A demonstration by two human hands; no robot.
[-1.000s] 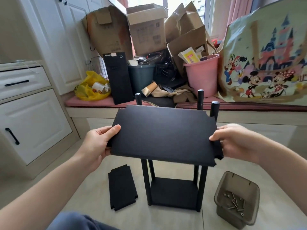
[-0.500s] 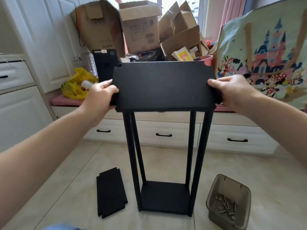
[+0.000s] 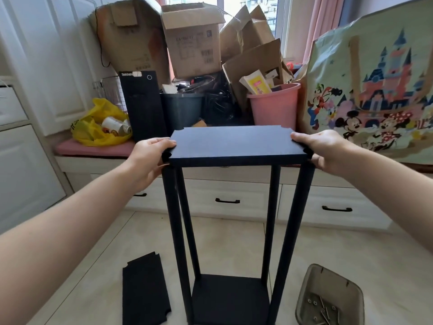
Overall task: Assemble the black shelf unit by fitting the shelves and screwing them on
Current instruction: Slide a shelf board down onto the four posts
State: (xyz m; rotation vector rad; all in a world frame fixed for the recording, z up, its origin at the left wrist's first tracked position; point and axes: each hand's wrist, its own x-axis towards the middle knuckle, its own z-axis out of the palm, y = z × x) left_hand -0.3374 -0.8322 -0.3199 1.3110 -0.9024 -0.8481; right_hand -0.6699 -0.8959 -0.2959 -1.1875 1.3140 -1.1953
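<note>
The top shelf [image 3: 236, 143] lies level across the heads of the four posts [image 3: 174, 231], well above the bottom shelf [image 3: 229, 299] that already ties them together at the floor [image 3: 93, 277]; the left hand [image 3: 150, 158] grips its left edge and the right hand [image 3: 325, 151] its right edge, fingers [image 3: 164, 143] curled over the top face and thumbs underneath, so both hands are closed on the panel; holding it by the two short ends seems meant to keep it flat and let the notched corners settle against all four posts at once; whether the far corners have seated I cannot tell. No screw shows in this shelf, so fastening likely comes next; the tray of screws [image 3: 328, 299] waits on the floor just right of the frame, and a spare shelf panel [image 3: 144, 292] lies flat to the left, both apart from the posts. Behind, a pink bucket [image 3: 274, 106], cardboard boxes [image 3: 192, 41] and a yellow bag [image 3: 98, 123] crowd the window seat [image 3: 93, 148]; none of it touches the unit, though either hand must let go to reach the tray.
</note>
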